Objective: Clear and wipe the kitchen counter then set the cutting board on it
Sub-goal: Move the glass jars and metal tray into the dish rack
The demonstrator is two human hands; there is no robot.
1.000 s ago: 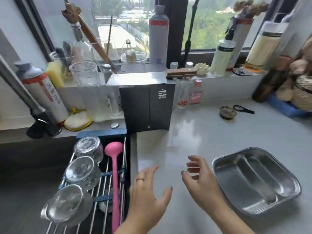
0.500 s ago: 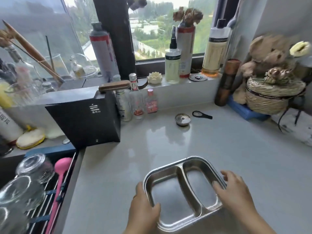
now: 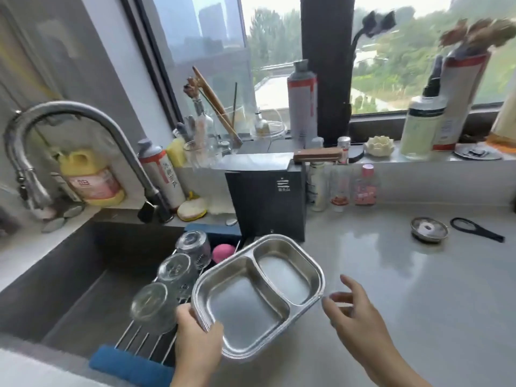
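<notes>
A two-compartment steel tray (image 3: 259,294) is lifted and tilted above the counter's left edge, partly over the sink rack. My left hand (image 3: 196,340) grips its near-left rim. Just right of the tray hovers my right hand (image 3: 354,317), fingers spread, touching nothing. The grey counter (image 3: 405,289) stretches to the right. No cutting board or cloth is visible.
A drying rack (image 3: 145,342) over the dark sink (image 3: 69,275) holds three upturned glasses (image 3: 178,270) and a pink utensil (image 3: 223,252). A black box (image 3: 268,202) stands at the counter's back. A small metal dish (image 3: 429,229) and black opener (image 3: 474,232) lie far right. Bottles line the sill.
The tray was lying on the counter with both hands on its rim; now my left hand has lifted it leftward toward the sink rack, and my right hand has let go.
</notes>
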